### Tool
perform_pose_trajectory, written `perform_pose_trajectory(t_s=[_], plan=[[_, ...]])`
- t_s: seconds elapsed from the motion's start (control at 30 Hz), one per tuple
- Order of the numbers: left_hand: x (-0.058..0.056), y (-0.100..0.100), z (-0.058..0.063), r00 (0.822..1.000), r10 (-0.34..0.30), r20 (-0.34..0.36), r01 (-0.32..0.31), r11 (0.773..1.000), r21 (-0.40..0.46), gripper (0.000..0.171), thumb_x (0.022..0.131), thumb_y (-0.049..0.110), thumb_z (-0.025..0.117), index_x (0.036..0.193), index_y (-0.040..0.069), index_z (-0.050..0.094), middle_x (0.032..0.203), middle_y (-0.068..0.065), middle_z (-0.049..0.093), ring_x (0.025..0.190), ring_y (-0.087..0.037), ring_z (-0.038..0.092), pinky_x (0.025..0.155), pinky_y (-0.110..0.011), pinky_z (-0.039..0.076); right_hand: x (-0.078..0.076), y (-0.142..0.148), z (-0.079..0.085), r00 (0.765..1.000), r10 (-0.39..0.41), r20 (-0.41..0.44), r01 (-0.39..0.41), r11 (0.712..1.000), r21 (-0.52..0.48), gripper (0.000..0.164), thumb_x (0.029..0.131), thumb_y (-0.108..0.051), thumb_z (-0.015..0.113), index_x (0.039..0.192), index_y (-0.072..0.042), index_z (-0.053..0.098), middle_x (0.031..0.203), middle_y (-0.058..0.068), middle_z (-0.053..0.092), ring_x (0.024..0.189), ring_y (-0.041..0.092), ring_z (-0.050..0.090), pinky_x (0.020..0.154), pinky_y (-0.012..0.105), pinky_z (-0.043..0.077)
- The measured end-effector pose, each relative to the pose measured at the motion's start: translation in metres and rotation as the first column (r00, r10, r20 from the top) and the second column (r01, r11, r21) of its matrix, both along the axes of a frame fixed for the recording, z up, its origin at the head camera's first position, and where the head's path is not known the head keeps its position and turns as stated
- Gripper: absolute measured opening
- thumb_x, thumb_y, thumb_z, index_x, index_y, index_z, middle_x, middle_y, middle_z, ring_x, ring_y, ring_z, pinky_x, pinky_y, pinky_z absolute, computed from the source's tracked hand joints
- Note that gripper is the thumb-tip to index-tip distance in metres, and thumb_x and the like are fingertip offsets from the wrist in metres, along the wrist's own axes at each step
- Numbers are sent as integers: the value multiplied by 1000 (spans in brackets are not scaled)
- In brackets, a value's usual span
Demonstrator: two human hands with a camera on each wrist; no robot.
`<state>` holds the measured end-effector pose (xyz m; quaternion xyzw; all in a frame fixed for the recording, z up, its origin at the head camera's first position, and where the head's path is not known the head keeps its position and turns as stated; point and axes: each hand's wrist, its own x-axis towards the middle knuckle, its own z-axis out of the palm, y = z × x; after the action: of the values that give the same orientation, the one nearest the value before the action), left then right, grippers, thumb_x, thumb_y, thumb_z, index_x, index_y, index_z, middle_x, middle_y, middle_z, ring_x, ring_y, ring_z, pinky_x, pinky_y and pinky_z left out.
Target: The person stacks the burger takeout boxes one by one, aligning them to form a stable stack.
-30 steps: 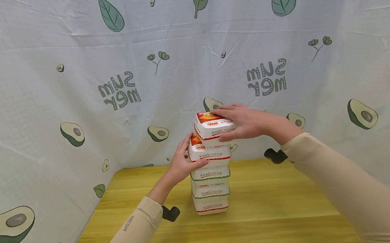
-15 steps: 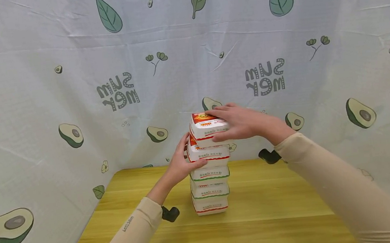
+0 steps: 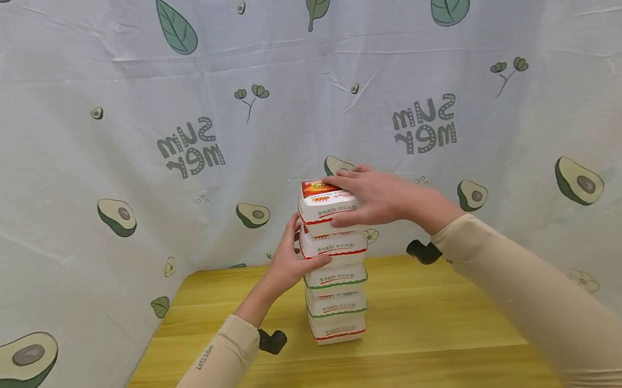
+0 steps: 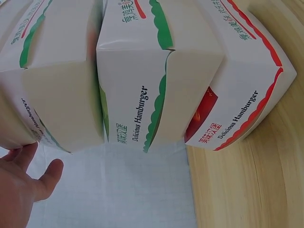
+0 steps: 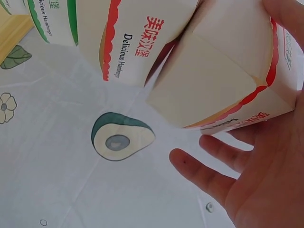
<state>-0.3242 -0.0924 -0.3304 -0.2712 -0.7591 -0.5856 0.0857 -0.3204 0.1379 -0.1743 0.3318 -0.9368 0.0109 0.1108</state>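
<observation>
A tower of several white paper hamburger boxes stands on the table, with the red-trimmed bottom box (image 3: 338, 329) on the wood. My right hand (image 3: 382, 196) grips the red-trimmed top box (image 3: 318, 212), thumb on its front and fingers over its lid. In the right wrist view that top box (image 5: 213, 71) tilts against the box below, a dark gap between them. Thumb across the front and fingers at the left side, my left hand (image 3: 286, 263) holds the second box (image 3: 345, 244). Green-trimmed boxes (image 4: 137, 90) fill the middle of the tower.
The yellow wood-grain table (image 3: 444, 325) spreads around the tower. Close behind hangs a pale curtain (image 3: 304, 125) printed with avocados and leaves. Black wrist-camera mounts stick out by the left cuff (image 3: 272, 341) and the right cuff (image 3: 424, 251).
My right hand has shifted slightly left with the top box, which now lines up more closely over the tower. My left hand has stayed in place on the second box.
</observation>
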Motion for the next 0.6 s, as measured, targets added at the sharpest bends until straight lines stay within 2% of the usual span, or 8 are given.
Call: perform_pose_trajectory(t_s=[0.13, 0.33, 0.57, 0.6], plan=[[0, -1, 0, 1000, -16, -6, 16, 1000, 5, 102, 84, 30, 83, 157, 42, 13, 145, 2, 41, 123, -22, 50, 95, -47, 53, 1, -3, 0, 1000, -8, -17, 8, 1000, 9, 89, 85, -73, 59, 159, -31, 31, 164, 10, 30, 145, 33, 34, 100, 60, 45], [0, -1, -1, 1000, -30, 8, 30, 1000, 8, 101, 84, 29, 83, 156, 43, 14, 143, 2, 42, 122, -21, 52, 93, -42, 54, 3, -7, -1, 999, -19, -25, 20, 1000, 21, 89, 86, -73, 57, 159, -31, 29, 164, 10, 30, 147, 35, 32, 97, 63, 45], [-2, -1, 2, 999, -42, 3, 42, 999, 3, 100, 86, 24, 80, 158, 38, 12, 147, -1, 40, 123, -23, 49, 96, -48, 49, 4, -7, 1, 1000, -20, -19, 20, 1000, 2, 89, 86, -72, 59, 159, -31, 30, 165, 12, 28, 149, 37, 29, 100, 63, 43], [2, -1, 5, 999, -46, 11, 46, 999, 4, 100, 87, 22, 80, 159, 36, 12, 148, -3, 39, 124, -24, 49, 97, -49, 48, 4, -7, 1, 1000, -19, -18, 19, 1000, -2, 89, 85, -72, 60, 159, -31, 30, 165, 11, 27, 149, 37, 29, 101, 63, 43]])
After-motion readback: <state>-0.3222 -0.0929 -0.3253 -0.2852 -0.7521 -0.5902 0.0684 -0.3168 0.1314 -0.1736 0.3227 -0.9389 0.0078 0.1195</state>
